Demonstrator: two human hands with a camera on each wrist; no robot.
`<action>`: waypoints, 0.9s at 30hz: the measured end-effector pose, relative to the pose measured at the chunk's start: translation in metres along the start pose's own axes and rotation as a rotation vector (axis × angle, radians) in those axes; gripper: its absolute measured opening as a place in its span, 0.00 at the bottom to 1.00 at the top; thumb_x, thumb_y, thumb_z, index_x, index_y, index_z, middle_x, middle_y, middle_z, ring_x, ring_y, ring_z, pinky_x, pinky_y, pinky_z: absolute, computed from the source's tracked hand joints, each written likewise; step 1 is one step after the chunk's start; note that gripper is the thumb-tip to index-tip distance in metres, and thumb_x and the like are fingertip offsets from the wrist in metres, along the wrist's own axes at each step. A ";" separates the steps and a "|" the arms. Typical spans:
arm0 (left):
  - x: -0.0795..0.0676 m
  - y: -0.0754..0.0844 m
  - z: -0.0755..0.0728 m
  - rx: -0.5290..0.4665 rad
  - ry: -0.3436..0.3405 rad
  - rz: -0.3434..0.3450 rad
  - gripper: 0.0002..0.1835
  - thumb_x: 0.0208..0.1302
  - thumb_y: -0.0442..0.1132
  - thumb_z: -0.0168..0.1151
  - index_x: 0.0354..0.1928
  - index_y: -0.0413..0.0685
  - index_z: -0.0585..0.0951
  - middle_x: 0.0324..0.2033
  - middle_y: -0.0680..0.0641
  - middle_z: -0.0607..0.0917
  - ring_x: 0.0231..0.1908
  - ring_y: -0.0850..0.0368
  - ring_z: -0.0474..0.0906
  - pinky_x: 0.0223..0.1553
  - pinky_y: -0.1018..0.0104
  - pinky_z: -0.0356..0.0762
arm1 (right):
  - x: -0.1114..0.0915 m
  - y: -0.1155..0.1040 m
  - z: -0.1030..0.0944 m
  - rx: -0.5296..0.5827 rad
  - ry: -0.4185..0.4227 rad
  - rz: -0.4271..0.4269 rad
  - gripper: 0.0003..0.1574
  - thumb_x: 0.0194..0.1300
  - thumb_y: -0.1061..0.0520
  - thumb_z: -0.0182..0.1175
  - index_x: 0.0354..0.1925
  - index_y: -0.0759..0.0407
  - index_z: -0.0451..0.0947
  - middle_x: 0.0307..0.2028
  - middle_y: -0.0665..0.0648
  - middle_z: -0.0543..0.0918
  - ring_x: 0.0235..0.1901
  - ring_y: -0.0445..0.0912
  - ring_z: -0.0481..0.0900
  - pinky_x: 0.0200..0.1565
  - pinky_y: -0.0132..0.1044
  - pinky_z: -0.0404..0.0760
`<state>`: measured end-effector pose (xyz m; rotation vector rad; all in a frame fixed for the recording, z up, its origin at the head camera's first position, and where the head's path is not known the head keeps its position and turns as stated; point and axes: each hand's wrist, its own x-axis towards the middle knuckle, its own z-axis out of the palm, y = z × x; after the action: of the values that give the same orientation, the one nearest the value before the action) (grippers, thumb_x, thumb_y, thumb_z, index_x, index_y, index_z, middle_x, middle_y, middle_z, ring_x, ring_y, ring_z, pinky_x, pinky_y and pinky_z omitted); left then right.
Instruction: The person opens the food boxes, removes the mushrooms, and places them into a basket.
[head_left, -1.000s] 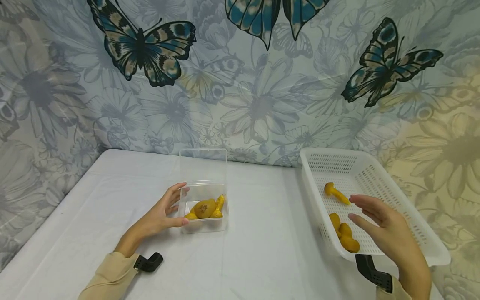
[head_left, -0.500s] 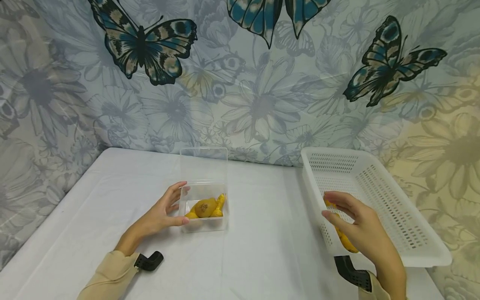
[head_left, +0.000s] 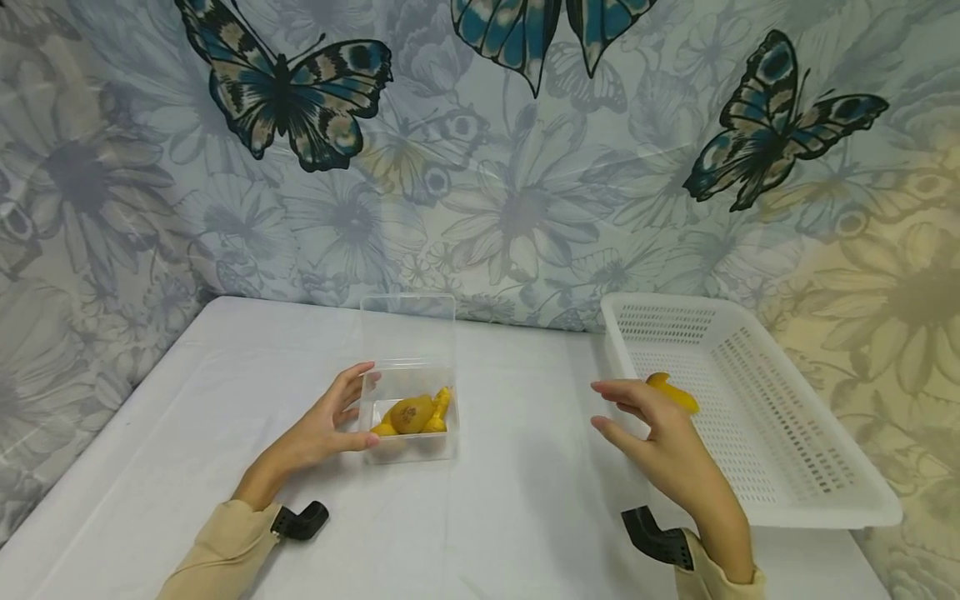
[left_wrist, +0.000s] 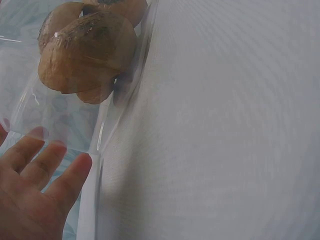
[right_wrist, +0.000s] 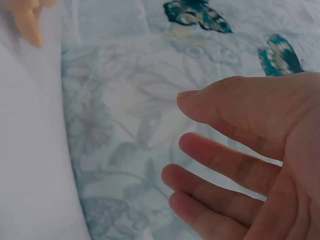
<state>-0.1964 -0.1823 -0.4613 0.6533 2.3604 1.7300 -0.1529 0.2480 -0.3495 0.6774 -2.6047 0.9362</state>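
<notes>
A clear plastic box (head_left: 408,450) with its lid (head_left: 407,321) raised stands on the white-covered table. Several yellow-brown mushrooms (head_left: 412,415) lie inside it; the left wrist view shows mushrooms (left_wrist: 87,52) through the clear wall. My left hand (head_left: 318,425) holds the box at its left side, thumb at the front corner and fingers toward the back. Over the left rim of a white perforated basket (head_left: 795,467) is my right hand (head_left: 667,442), thumb and fingers apart with nothing between them (right_wrist: 240,165). One mushroom (head_left: 678,396) shows in the basket beyond this hand, which hides the area below it.
White cloth (head_left: 517,500) covers the table between box and basket. A butterfly-and-flower patterned backdrop (head_left: 517,208) rises along the back edge. Each wrist carries a black strap piece (head_left: 300,521).
My right hand has moved left from inside the basket to its left rim, covering the lower mushrooms that showed earlier. The left hand and box have stayed put.
</notes>
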 end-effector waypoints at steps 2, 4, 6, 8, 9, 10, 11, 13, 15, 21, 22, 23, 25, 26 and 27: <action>0.000 0.000 -0.001 0.004 0.003 0.003 0.52 0.60 0.37 0.71 0.78 0.50 0.47 0.76 0.37 0.56 0.74 0.32 0.50 0.68 0.26 0.53 | 0.003 -0.002 0.007 -0.005 -0.008 -0.026 0.24 0.59 0.66 0.69 0.54 0.61 0.79 0.51 0.56 0.85 0.51 0.40 0.80 0.55 0.15 0.73; 0.000 0.000 -0.001 0.003 0.003 0.005 0.52 0.60 0.37 0.71 0.78 0.50 0.47 0.76 0.37 0.56 0.74 0.32 0.50 0.68 0.26 0.53 | 0.007 -0.005 0.014 -0.004 -0.022 -0.053 0.24 0.59 0.66 0.69 0.54 0.60 0.79 0.50 0.55 0.85 0.51 0.45 0.81 0.54 0.19 0.76; 0.000 -0.001 -0.001 -0.004 -0.001 0.002 0.51 0.60 0.37 0.71 0.78 0.52 0.47 0.76 0.37 0.55 0.75 0.32 0.50 0.68 0.26 0.52 | 0.009 -0.008 0.022 -0.006 -0.039 -0.072 0.24 0.58 0.65 0.70 0.54 0.59 0.79 0.50 0.53 0.85 0.51 0.47 0.81 0.54 0.27 0.80; 0.000 -0.001 -0.001 -0.011 -0.005 0.001 0.51 0.61 0.37 0.71 0.78 0.53 0.47 0.76 0.37 0.55 0.75 0.32 0.49 0.69 0.27 0.52 | 0.013 -0.011 0.029 -0.001 -0.062 -0.086 0.24 0.59 0.64 0.70 0.54 0.58 0.79 0.51 0.51 0.84 0.52 0.47 0.81 0.54 0.34 0.82; 0.000 -0.001 0.000 -0.012 -0.004 0.000 0.51 0.60 0.37 0.71 0.78 0.54 0.48 0.76 0.37 0.55 0.75 0.32 0.50 0.69 0.27 0.52 | 0.015 -0.012 0.033 0.004 -0.073 -0.095 0.24 0.59 0.64 0.70 0.54 0.58 0.79 0.51 0.51 0.84 0.52 0.47 0.81 0.53 0.38 0.83; 0.000 -0.001 0.000 -0.013 -0.005 0.000 0.51 0.61 0.37 0.70 0.78 0.54 0.48 0.76 0.37 0.55 0.75 0.32 0.49 0.69 0.27 0.52 | 0.017 -0.013 0.037 0.011 -0.085 -0.099 0.23 0.59 0.63 0.70 0.54 0.58 0.79 0.51 0.50 0.84 0.52 0.47 0.81 0.53 0.40 0.83; 0.000 -0.002 0.000 -0.014 -0.003 -0.001 0.51 0.60 0.37 0.71 0.78 0.55 0.48 0.76 0.37 0.55 0.75 0.32 0.50 0.69 0.27 0.52 | 0.019 -0.015 0.041 0.020 -0.096 -0.101 0.23 0.60 0.63 0.70 0.54 0.58 0.79 0.51 0.50 0.84 0.52 0.47 0.82 0.53 0.42 0.83; 0.000 -0.002 0.000 -0.013 -0.002 0.000 0.51 0.60 0.37 0.71 0.78 0.55 0.48 0.76 0.37 0.55 0.75 0.33 0.50 0.69 0.27 0.52 | 0.024 -0.016 0.048 0.046 -0.117 -0.100 0.22 0.61 0.62 0.69 0.54 0.57 0.80 0.51 0.50 0.85 0.51 0.48 0.82 0.53 0.45 0.83; 0.000 -0.002 0.000 -0.017 -0.001 0.003 0.51 0.60 0.37 0.71 0.78 0.55 0.48 0.76 0.37 0.55 0.75 0.32 0.49 0.69 0.27 0.52 | 0.028 -0.017 0.055 0.081 -0.137 -0.097 0.22 0.62 0.61 0.69 0.54 0.56 0.80 0.51 0.51 0.85 0.51 0.50 0.83 0.53 0.45 0.83; 0.000 -0.003 0.000 -0.019 -0.006 0.010 0.51 0.60 0.37 0.70 0.78 0.59 0.48 0.76 0.37 0.55 0.75 0.32 0.49 0.69 0.27 0.51 | 0.041 -0.022 0.072 0.170 -0.190 -0.081 0.21 0.63 0.59 0.68 0.55 0.54 0.80 0.51 0.50 0.85 0.51 0.47 0.83 0.56 0.44 0.82; 0.000 -0.002 0.000 -0.019 -0.005 0.008 0.51 0.60 0.37 0.71 0.77 0.59 0.48 0.76 0.37 0.55 0.75 0.33 0.49 0.69 0.27 0.51 | 0.043 -0.023 0.074 0.175 -0.197 -0.079 0.21 0.63 0.59 0.68 0.55 0.54 0.80 0.51 0.50 0.85 0.51 0.45 0.82 0.57 0.44 0.82; 0.000 -0.002 0.000 -0.018 -0.005 0.007 0.51 0.60 0.37 0.71 0.77 0.60 0.48 0.76 0.37 0.55 0.75 0.33 0.50 0.69 0.27 0.51 | 0.045 -0.025 0.077 0.177 -0.201 -0.079 0.21 0.63 0.59 0.68 0.55 0.54 0.80 0.51 0.49 0.85 0.51 0.44 0.82 0.57 0.43 0.82; 0.000 -0.002 0.000 -0.017 -0.003 0.004 0.51 0.60 0.37 0.71 0.77 0.60 0.48 0.76 0.37 0.55 0.75 0.33 0.50 0.69 0.27 0.51 | 0.049 -0.029 0.081 0.177 -0.210 -0.081 0.21 0.63 0.58 0.68 0.55 0.54 0.80 0.51 0.49 0.85 0.52 0.44 0.82 0.57 0.44 0.82; 0.000 -0.002 0.000 -0.016 -0.001 0.002 0.51 0.60 0.37 0.71 0.77 0.60 0.49 0.76 0.38 0.55 0.75 0.33 0.50 0.69 0.28 0.52 | 0.051 -0.031 0.084 0.176 -0.218 -0.083 0.21 0.63 0.58 0.68 0.55 0.55 0.80 0.52 0.49 0.85 0.52 0.45 0.82 0.57 0.44 0.82; 0.000 -0.002 0.000 -0.015 -0.001 0.002 0.51 0.60 0.37 0.71 0.77 0.60 0.49 0.76 0.38 0.55 0.75 0.33 0.50 0.69 0.28 0.51 | 0.053 -0.034 0.086 0.174 -0.225 -0.085 0.21 0.63 0.58 0.68 0.55 0.55 0.80 0.52 0.49 0.84 0.52 0.45 0.82 0.57 0.44 0.81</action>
<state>-0.1965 -0.1827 -0.4629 0.6540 2.3443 1.7468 -0.1894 0.1515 -0.3743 0.9829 -2.6806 1.1281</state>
